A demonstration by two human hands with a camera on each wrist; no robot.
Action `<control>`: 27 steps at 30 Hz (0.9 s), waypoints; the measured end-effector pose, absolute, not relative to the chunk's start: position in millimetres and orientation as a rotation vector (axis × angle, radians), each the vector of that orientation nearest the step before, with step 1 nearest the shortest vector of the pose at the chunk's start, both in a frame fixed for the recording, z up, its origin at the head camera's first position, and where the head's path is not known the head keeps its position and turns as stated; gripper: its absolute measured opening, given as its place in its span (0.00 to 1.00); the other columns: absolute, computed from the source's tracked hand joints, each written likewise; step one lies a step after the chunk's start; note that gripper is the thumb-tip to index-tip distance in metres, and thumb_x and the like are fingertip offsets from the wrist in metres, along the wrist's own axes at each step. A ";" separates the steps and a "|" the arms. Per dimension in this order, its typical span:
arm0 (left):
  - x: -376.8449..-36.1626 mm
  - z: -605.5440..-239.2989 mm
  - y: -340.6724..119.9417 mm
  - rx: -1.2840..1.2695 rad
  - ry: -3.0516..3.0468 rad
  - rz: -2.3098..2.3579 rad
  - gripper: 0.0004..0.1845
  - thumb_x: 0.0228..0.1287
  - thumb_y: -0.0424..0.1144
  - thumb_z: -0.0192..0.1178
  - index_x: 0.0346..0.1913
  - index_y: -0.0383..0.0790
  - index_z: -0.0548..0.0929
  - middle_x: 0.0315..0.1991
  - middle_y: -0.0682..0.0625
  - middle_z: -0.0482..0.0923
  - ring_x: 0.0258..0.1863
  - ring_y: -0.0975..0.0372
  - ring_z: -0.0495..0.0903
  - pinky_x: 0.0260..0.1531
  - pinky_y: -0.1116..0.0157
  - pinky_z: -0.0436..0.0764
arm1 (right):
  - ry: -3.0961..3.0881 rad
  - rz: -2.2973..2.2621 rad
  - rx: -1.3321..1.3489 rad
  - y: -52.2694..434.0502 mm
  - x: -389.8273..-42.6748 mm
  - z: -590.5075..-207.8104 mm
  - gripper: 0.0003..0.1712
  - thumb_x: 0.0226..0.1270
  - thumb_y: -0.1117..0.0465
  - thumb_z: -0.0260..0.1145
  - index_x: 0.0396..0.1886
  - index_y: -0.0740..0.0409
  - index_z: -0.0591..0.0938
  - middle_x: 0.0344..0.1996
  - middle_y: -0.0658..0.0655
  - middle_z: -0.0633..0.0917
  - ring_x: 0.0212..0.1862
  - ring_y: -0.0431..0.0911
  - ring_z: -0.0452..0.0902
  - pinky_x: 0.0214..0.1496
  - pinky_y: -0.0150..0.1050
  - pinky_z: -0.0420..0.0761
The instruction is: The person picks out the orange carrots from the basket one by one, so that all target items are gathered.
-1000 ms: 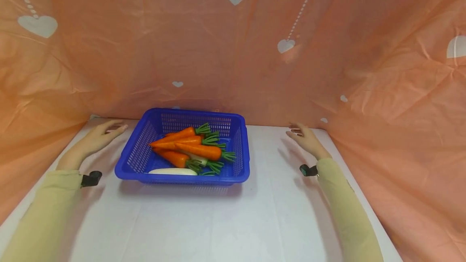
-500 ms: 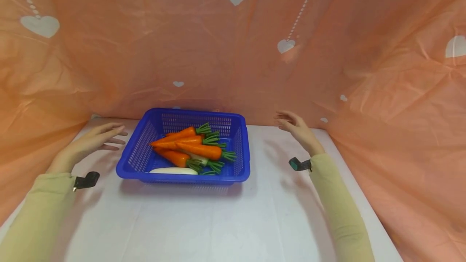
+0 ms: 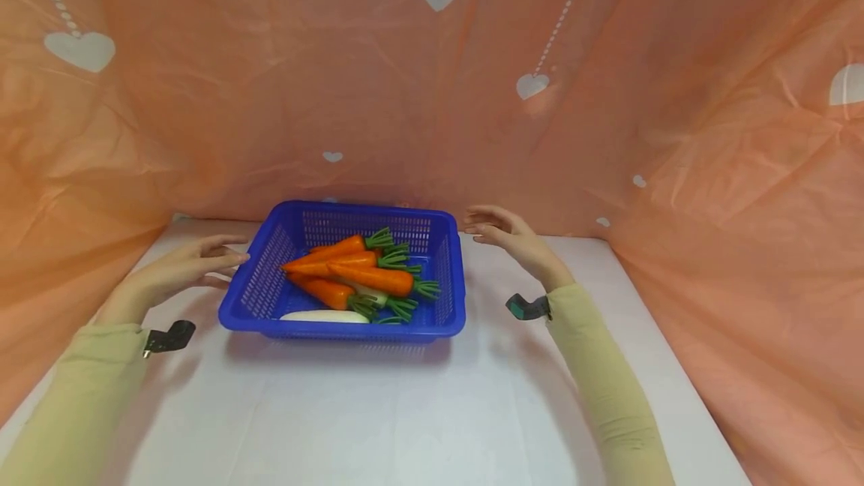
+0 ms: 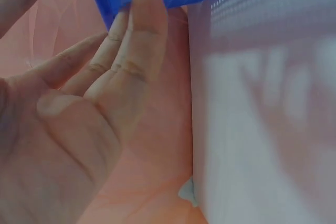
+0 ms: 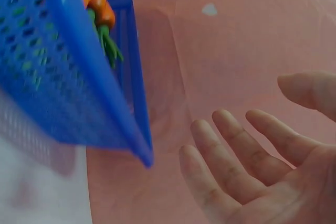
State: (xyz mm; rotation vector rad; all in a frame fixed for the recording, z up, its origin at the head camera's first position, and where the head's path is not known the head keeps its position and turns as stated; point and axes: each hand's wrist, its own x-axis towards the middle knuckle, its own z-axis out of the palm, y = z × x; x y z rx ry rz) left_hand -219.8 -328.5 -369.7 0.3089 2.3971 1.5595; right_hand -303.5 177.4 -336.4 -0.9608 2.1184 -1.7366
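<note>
A blue perforated plastic basket (image 3: 343, 331) stands on the white table. Several orange carrots (image 3: 378, 278) with green tops lie heaped in it, beside a long white vegetable (image 3: 325, 316) along the near wall. My left hand (image 3: 178, 272) is at the basket's left side, fingers extended and fingertips right at the rim. In the left wrist view those fingers (image 4: 142, 51) overlap the blue wall. My right hand (image 3: 509, 237) hovers off the right rim with its fingers spread; the right wrist view has the palm (image 5: 283, 198) facing the basket across a gap. Neither hand holds anything.
The white table (image 3: 378, 426) runs along the front and both sides of the basket. An orange curtain (image 3: 378, 96) with white hearts hangs behind and at both sides, close behind the basket's far wall. Each wrist wears a small black camera (image 3: 172, 336).
My right hand has moved left toward the basket's right rim. The left hand has opened its fingers and come right, up to the left rim. Basket and carrots have stayed put.
</note>
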 end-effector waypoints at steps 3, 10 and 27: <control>-222.1 -370.1 -325.0 0.311 2.384 1.581 0.33 0.62 0.36 0.53 0.63 0.26 0.51 0.45 0.35 0.68 0.38 0.59 0.78 0.36 0.58 0.77 | 2.100 -1.715 -0.977 167.8 -302.5 -334.1 0.22 0.67 0.63 0.52 0.60 0.58 0.66 0.55 0.63 0.70 0.55 0.55 0.67 0.54 0.44 0.68; -222.4 -372.3 -321.6 0.272 2.454 1.497 0.36 0.58 0.39 0.58 0.64 0.30 0.52 0.47 0.32 0.66 0.36 0.57 0.79 0.35 0.59 0.78 | 2.114 -1.599 -1.027 143.9 -296.7 -328.0 0.22 0.66 0.63 0.54 0.59 0.58 0.68 0.51 0.59 0.74 0.54 0.55 0.69 0.54 0.42 0.68; -221.4 -372.0 -320.0 0.265 2.459 1.463 0.36 0.60 0.40 0.57 0.65 0.30 0.50 0.48 0.31 0.64 0.36 0.57 0.78 0.36 0.60 0.78 | 2.114 -1.195 -1.096 92.9 -275.2 -315.1 0.18 0.66 0.63 0.52 0.56 0.58 0.72 0.49 0.56 0.76 0.53 0.47 0.70 0.53 0.38 0.69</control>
